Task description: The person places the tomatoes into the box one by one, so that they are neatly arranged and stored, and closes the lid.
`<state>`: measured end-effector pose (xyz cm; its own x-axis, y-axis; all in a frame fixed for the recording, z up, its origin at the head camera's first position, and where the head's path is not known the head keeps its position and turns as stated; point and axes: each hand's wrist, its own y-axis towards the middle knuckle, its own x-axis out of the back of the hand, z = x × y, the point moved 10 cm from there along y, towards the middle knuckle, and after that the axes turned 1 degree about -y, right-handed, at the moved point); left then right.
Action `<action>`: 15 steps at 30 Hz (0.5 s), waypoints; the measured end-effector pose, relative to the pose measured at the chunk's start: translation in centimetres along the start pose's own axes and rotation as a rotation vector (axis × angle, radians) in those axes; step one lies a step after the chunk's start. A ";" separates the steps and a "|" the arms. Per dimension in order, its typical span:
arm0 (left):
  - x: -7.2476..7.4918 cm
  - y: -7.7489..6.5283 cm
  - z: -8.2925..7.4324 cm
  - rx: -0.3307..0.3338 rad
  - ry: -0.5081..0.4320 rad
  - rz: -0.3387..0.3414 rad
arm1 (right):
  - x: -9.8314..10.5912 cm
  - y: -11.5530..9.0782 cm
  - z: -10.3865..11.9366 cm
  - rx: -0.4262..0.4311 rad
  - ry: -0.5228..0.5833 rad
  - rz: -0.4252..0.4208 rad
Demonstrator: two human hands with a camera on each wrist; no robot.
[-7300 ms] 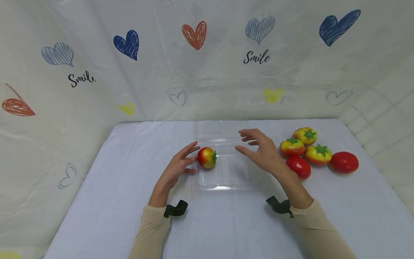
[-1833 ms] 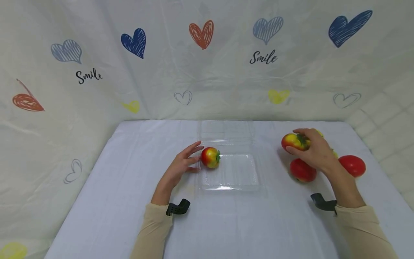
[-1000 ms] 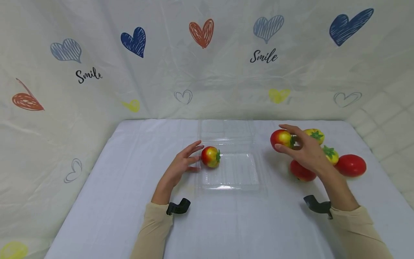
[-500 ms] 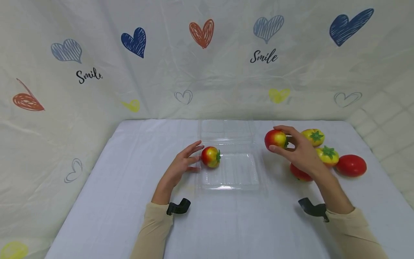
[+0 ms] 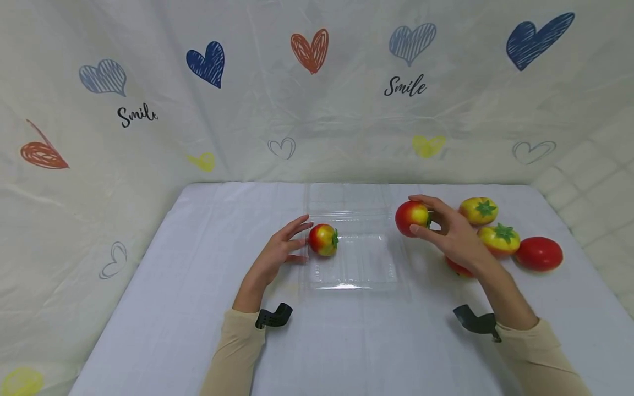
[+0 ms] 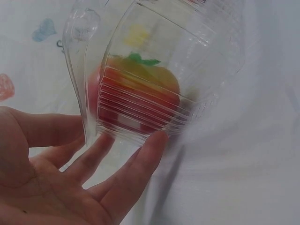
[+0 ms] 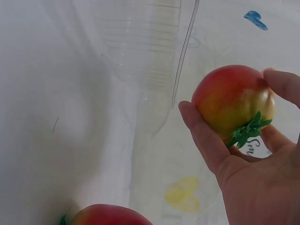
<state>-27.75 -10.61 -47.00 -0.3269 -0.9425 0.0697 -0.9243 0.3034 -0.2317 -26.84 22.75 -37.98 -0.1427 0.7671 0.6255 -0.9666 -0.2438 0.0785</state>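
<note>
Okay, left hand (image 5: 271, 254): fingers spread wide, tips touching the left wall of the clear container (image 5: 359, 265), no grip that I can see.
Right hand (image 5: 454, 235): thumb and fingers pinching a red-yellow fruit (image 5: 409, 219).
Held one: raised above the counter (image 5: 342, 341), just beside the container's right edge, not in it; green top toward my palm.
Carry tip: I'd keep the pinch light but sure and stay clear of the rim; thin plastic probably skids, so left fingertips should steady it.
Container: open, with a second fruit (image 5: 322, 240) inside by the left wall, green top pointing right.
Loose on counter: two yellow fruits (image 5: 498, 240), two red fruits (image 5: 539, 253), one red partly hidden by my right arm.
Lid (image 5: 346, 199): folded back, far side.
Backdrop (image 5: 346, 121): pale cloth, hearts, "Smile".
</note>
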 end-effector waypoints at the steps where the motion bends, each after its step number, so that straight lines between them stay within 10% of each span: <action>1: 0.0 0.0 0.0 0.000 0.000 0.000 | -0.1 0.0 0.1 0.005 0.005 0.007; 15: 0.0 -0.1 -0.1 0.002 0.003 0.002 | -1.2 -0.5 1.4 0.019 0.026 0.038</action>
<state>-27.70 -10.61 -46.92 -0.3294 -0.9414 0.0724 -0.9232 0.3050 -0.2338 -25.85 21.10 -37.68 -0.1844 0.7721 0.6082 -0.9564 -0.2835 0.0699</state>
